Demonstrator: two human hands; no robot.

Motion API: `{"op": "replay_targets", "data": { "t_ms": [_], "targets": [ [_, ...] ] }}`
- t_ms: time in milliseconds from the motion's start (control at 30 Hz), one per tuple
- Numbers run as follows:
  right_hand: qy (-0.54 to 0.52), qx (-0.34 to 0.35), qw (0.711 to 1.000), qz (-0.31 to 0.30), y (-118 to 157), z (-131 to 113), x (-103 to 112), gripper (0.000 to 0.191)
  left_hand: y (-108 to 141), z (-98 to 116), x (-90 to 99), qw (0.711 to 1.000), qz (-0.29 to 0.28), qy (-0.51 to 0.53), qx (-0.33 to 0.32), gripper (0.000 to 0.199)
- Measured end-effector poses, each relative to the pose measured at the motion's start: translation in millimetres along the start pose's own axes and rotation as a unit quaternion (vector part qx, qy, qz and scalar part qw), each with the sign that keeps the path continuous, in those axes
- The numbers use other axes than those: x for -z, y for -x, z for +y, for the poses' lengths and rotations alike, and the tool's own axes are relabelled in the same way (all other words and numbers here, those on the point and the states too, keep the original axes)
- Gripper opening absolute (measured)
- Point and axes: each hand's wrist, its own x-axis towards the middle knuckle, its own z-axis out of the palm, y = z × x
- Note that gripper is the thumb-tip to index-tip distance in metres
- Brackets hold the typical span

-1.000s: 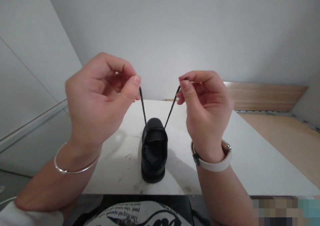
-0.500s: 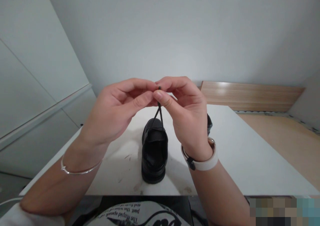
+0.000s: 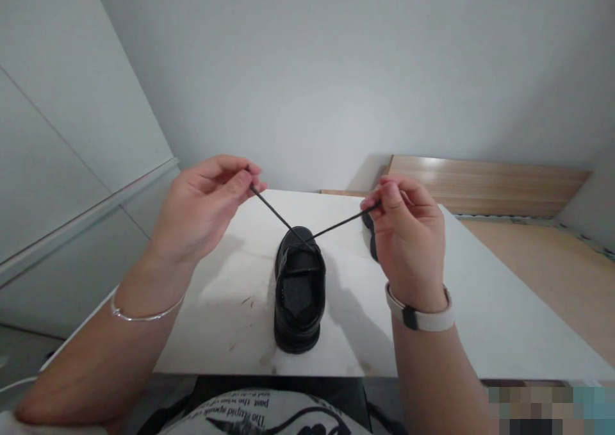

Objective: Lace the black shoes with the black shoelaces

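Head view shows our left hand [image 3: 195,207] and right hand [image 3: 410,230] apart, each pinching one end of the lace [image 3: 278,214], which seems crossed over the black shoe [image 3: 298,294] at the frame's lower centre on the bench [image 3: 461,307], and we see no bow yet.
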Motion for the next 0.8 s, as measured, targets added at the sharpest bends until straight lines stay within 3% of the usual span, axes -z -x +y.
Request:
{"op": "replay_targets", "data": {
  "t_ms": [133,167,300,400,500,600,700,800],
  "targets": [
    [-0.06,-0.1,0.992,0.039,9.2,16.9,42.2,0.026,2.9,-39.4,55.3,0.994,-0.014,0.059,0.09,0.013],
    [-0.052,-0.108,0.991,0.06,12.9,22.9,53.3,0.026,5.1,-51.4,72.4,0.995,-0.009,0.061,0.083,0.011],
    [0.01,-0.088,0.979,0.183,28.6,48.8,96.1,0.028,19.2,-92.2,135.8,0.993,0.061,0.023,0.094,0.008],
    [0.035,-0.094,0.967,0.234,38.3,62.7,115.2,0.029,30.4,-106.4,157.5,0.994,0.069,-0.027,0.078,0.012],
    [0.071,-0.089,0.967,0.23,43.9,68.0,117.4,0.026,38.3,-103.2,148.1,0.994,0.085,-0.061,0.041,0.008],
    [0.129,-0.083,0.974,0.164,46.5,66.8,110.0,0.023,45.0,-83.6,119.1,0.983,0.11,-0.137,0.047,0.012],
    [0.194,-0.093,0.975,0.056,50.2,63.8,98.8,0.025,52.7,-60.0,86.7,0.949,0.012,-0.298,0.102,0.022],
    [0.212,-0.134,0.967,-0.049,57.4,64.0,84.7,0.025,61.1,-48.8,59.5,0.905,-0.109,-0.403,0.082,0.02]
  ]
}}
